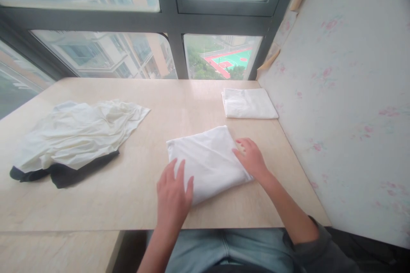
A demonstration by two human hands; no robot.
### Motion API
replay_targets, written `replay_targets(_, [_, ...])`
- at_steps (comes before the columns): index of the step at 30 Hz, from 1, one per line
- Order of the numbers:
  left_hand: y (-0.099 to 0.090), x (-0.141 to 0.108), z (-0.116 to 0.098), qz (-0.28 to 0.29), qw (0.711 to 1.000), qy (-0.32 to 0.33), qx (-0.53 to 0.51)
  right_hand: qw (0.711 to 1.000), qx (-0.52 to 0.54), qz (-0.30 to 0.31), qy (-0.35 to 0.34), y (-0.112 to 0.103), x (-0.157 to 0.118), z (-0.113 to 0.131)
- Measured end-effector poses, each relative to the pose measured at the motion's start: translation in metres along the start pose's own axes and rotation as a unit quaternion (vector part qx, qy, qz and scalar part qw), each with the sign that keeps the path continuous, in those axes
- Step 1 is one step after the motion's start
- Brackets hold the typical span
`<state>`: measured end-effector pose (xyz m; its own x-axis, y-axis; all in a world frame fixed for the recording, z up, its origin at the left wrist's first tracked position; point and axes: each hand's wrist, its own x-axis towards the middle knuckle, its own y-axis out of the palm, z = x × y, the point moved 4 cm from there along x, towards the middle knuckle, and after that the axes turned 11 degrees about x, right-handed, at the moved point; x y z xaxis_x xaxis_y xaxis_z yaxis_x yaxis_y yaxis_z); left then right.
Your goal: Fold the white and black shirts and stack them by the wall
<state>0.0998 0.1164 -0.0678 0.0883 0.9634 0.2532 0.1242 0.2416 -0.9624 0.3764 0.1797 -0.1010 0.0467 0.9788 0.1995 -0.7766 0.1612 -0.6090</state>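
- A folded white cloth lies on the table, slightly askew, between the person's two hands.
- The left hand has its fingers spread at the cloth's near left side, gripping nothing.
- The right hand is at the cloth's right edge, fingers loosely bent and apart from the thumb, holding nothing.
- A second folded white cloth lies farther back, near the wall.
- At left, a rumpled white cloth partly covers black cloth.
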Motion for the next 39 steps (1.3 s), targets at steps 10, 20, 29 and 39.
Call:
replay_targets(10, [0.049,-0.008,-0.068,0.064,0.987,0.137,0.047,0.934,-0.143,0.253,-0.207,0.067,0.038,0.018])
replay_targets(20, [0.035,0.003,-0.048,0.070,0.992,0.104,0.025,0.959,-0.182,0.142,-0.164,0.045,0.057,0.031])
replay_targets(29, [0.057,0.035,0.015,0.076,0.996,0.021,0.038,0.950,-0.153,0.215,-0.167,0.078,0.001,0.036])
replay_targets(39, [0.035,0.017,0.044,0.027,0.995,-0.087,0.028,0.998,-0.056,-0.022,0.006,0.031,0.008,-0.013])
